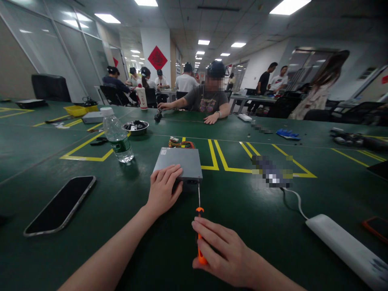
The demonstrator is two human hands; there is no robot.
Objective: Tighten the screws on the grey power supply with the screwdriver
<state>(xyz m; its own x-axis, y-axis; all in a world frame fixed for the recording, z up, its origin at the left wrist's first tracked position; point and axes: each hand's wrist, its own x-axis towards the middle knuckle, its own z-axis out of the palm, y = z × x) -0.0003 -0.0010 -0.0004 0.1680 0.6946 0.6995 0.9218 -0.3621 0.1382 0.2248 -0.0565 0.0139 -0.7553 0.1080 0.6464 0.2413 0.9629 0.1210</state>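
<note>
A grey metal computer power supply (189,157) lies on the green table, its bundle of coloured wires (183,144) at the far side. My left hand (165,188) grips its near left corner, fingers across the top and thumb against the front face. In my right hand (220,246) is an orange-and-black screwdriver (199,212), held by the handle between thumb and fingers. The shaft points away from me, and its tip meets the near face by the right corner. Whether a screw sits under the tip is too small to tell.
Left of the power supply stand a water bottle (119,139) and a metal bowl (136,127) of dark parts; a phone (60,206) lies nearer. To the right are a white power strip (345,246) with its cable and a blue glove (287,134). A person (209,97) sits opposite.
</note>
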